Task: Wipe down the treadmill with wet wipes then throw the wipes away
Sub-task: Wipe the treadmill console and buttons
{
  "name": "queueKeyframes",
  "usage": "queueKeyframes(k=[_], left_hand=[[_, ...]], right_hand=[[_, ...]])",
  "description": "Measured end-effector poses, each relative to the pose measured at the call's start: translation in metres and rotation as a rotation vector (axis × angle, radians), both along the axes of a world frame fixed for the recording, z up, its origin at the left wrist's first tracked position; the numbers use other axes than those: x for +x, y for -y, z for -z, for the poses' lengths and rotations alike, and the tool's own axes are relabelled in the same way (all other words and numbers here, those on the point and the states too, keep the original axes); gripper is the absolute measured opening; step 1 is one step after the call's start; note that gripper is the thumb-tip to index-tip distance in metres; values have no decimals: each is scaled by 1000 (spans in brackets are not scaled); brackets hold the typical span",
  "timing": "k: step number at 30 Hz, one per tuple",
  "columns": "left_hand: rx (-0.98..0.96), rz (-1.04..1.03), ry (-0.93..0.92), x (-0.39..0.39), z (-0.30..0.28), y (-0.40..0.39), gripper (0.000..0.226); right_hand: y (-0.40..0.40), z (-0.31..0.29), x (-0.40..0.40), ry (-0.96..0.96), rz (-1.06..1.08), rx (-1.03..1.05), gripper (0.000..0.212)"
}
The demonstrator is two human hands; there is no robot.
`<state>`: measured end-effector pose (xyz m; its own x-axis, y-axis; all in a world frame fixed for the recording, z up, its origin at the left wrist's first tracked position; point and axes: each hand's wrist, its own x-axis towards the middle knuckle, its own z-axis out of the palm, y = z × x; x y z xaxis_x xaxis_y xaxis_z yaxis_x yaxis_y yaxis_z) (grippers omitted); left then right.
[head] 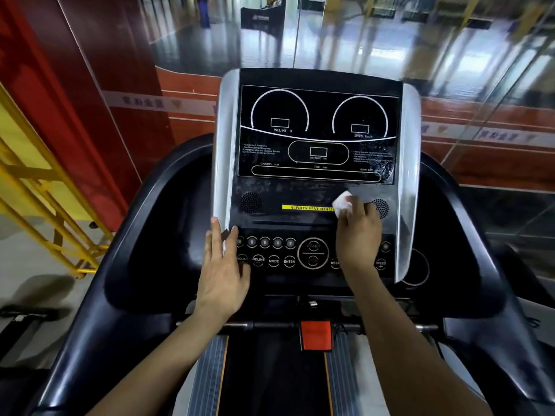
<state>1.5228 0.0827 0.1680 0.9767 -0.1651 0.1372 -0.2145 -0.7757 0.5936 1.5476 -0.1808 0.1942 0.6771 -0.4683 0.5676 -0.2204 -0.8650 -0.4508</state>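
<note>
Right hand is pinched shut on a balled-up white wet wipe, pressing it onto the treadmill console right of centre frame, at the right end of the yellow label strip and just left of the right speaker grille. Left hand lies flat, fingers spread apart and holding nothing, on the lower-left corner of the console, overlapping the silver side trim and the leftmost buttons. The wipe looks light, soft and limp, probably damp; it takes no load, so a fingertip pinch on the wad with the free part facing the panel should suffice. Likely drags a little on gloss plastic. The console is hard, glossy black plastic, flat display panel in upper centre, with a speckled patch at its lower right that could be moisture or residue. Button row is ringed and slightly raised, so the wipe will need to work into the edges. Handrails are curved, smooth and black. Red safety clip sits at lower centre.
</note>
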Motion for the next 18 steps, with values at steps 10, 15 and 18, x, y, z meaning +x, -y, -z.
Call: queueKeyframes(k=[10,15,18], left_hand=[[-36,28,29,1,-1,-9,78],[-78,16,16,2,1,-7,80],[-62,3,31,1,1,-6,76]], right_hand=[[-146,-5,25,-109,-444,21,29],[-158,-14,35,-226,-586,-15,27],[-134,-15,28,-198,-531,-3,23]])
